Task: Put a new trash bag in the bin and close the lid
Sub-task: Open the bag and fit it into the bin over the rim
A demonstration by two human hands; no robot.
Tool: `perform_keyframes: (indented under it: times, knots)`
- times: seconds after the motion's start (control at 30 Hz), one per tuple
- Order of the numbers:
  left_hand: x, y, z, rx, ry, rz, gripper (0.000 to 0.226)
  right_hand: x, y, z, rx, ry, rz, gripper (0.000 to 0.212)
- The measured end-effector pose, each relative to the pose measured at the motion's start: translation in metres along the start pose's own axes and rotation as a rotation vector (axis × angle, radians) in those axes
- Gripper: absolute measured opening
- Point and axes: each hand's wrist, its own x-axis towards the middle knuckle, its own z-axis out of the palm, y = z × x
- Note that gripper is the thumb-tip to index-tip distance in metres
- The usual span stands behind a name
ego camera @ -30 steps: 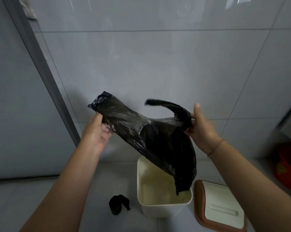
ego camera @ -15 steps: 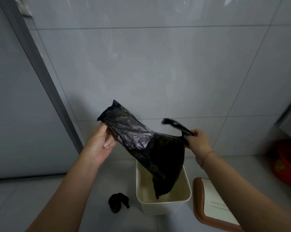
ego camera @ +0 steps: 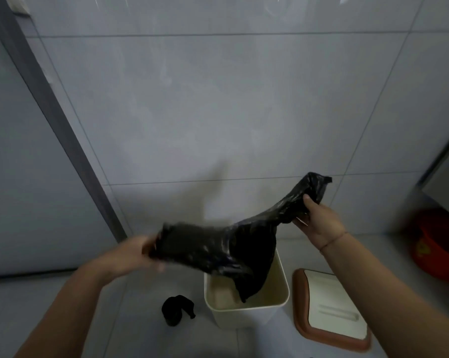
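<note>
A black trash bag (ego camera: pixel 233 244) is stretched between my two hands above the bin. My left hand (ego camera: pixel 138 254), blurred by motion, grips the bag's left end low and to the left. My right hand (ego camera: pixel 315 223) holds the other end higher, at the right. The bag's lower tip hangs down inside the open cream bin (ego camera: pixel 275 308), which stands on the floor against the tiled wall. The bin's lid (ego camera: pixel 332 316), cream with a brown rim, lies flat on the floor just right of the bin.
A small black roll of bags (ego camera: pixel 175 310) lies on the floor left of the bin. A red basin (ego camera: pixel 437 244) sits at the far right. A dark grey door frame (ego camera: pixel 58 125) runs diagonally at the left beside the tiled wall.
My left hand has dropped lower and swung outward with its end of the bag, while my right hand has moved up and to the right. The bag is now pulled wider over the bin.
</note>
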Motion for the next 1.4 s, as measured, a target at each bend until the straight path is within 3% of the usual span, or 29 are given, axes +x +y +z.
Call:
perform_keyframes:
  times: [0.03,0.07,0.1,0.13,0.2,0.23,0.3,0.4,0.53,0.63,0.7,0.83,0.87,0.93,1.07,1.13,1.23,1.33,1.4]
  knots:
    - [-0.003,-0.003,-0.003,0.279,-0.258,-0.098,0.03,-0.001,-0.001,0.004,-0.017,-0.029,-0.024,0.025]
    - [-0.004,-0.002,-0.004,0.481,-0.371,-0.146,0.034,-0.003,-0.002,0.008,-0.037,-0.06,-0.04,0.027]
    - [-0.001,0.006,-0.003,0.599,-0.299,-0.121,0.037,-0.006,-0.002,0.014,-0.057,-0.088,-0.05,0.028]
    - [0.003,0.019,0.001,0.602,-0.105,-0.044,0.035,-0.008,-0.002,0.02,-0.077,-0.113,-0.058,0.027]
    - [0.01,0.057,0.02,0.205,0.29,0.145,0.026,-0.015,0.0,0.033,-0.105,-0.156,-0.078,0.023]
    - [0.011,0.078,0.035,-0.065,0.289,0.196,0.022,-0.018,0.002,0.04,-0.11,-0.177,-0.085,0.021]
    - [0.013,0.109,0.068,-0.398,0.067,0.197,0.013,-0.023,0.004,0.052,-0.113,-0.214,-0.085,0.021]
    - [0.019,0.124,0.104,-0.506,-0.101,0.141,0.023,-0.03,0.004,0.063,-0.149,-0.252,-0.102,0.026]
    - [0.031,0.125,0.122,-0.636,0.025,0.043,0.009,-0.028,0.005,0.063,-0.195,-0.204,-0.131,0.025]
    - [0.034,0.121,0.121,-0.929,0.079,-0.1,0.015,-0.017,0.011,0.047,-0.502,0.036,-0.228,0.021]
    - [0.037,0.117,0.116,-1.103,0.092,-0.172,0.016,-0.02,0.016,0.033,-0.552,0.15,-0.248,0.03]
    - [0.039,0.118,0.117,-1.235,0.053,-0.194,0.016,-0.045,0.04,0.029,-0.82,-0.267,0.092,0.044]
    - [0.039,0.12,0.118,-1.254,0.031,-0.209,0.016,-0.048,0.046,0.028,-0.843,-0.296,0.134,0.039]
    - [0.039,0.119,0.119,-1.327,0.012,-0.26,0.022,-0.047,0.05,0.026,-0.716,-0.239,0.15,0.008]
    - [0.041,0.102,0.103,-1.486,0.117,-0.294,0.052,-0.03,0.046,0.006,-0.323,-0.035,0.302,0.027]
    - [0.042,0.092,0.096,-1.535,0.198,-0.325,0.053,-0.022,0.043,-0.006,-0.153,-0.016,0.413,0.033]
    - [0.048,0.07,0.083,-1.428,0.266,-0.384,0.037,-0.008,0.037,-0.021,-0.037,0.058,0.463,0.033]
    - [0.044,0.049,0.064,-1.098,0.124,-0.342,0.013,0.004,0.029,-0.034,-0.005,0.124,0.491,0.033]
    - [0.041,0.033,0.053,-0.917,0.024,-0.297,0.032,0.008,0.022,-0.04,-0.079,0.11,0.503,0.03]
